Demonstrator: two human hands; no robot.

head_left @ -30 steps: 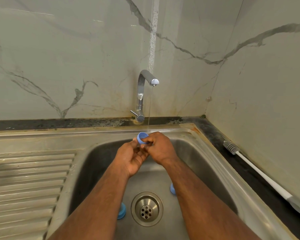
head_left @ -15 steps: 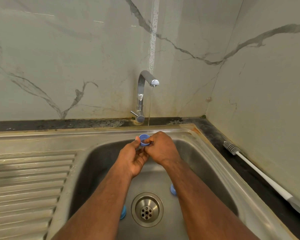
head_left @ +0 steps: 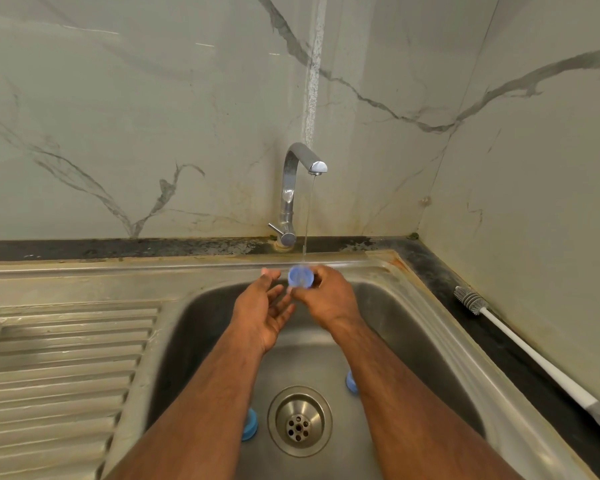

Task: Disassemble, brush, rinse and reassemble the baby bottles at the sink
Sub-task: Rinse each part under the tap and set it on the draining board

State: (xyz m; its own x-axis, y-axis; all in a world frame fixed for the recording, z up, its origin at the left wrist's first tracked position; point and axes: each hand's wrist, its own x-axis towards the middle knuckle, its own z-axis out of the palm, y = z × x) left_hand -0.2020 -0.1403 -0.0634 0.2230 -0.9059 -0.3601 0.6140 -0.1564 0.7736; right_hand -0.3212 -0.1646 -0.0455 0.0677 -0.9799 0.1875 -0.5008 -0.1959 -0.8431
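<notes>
The right hand (head_left: 329, 299) pinches a small blue bottle cap (head_left: 301, 277) between thumb and curled fingers, holding it under the thin stream of water (head_left: 307, 216) that falls from the faucet (head_left: 293, 188); the cap is blurred, so which way its opening faces is hard to say. The left hand (head_left: 262, 306) lies just beside it, palm up, fingers spread and relaxed, gripping nothing. Both hands hang over the back of the steel sink (head_left: 413, 327). Down in the basin, two more blue bottle parts (head_left: 249, 424) lie on either side of the drain (head_left: 299, 420), partly hidden by the forearms. A white-handled bottle brush (head_left: 520, 344) rests on the dark counter (head_left: 440, 275) to the right.
</notes>
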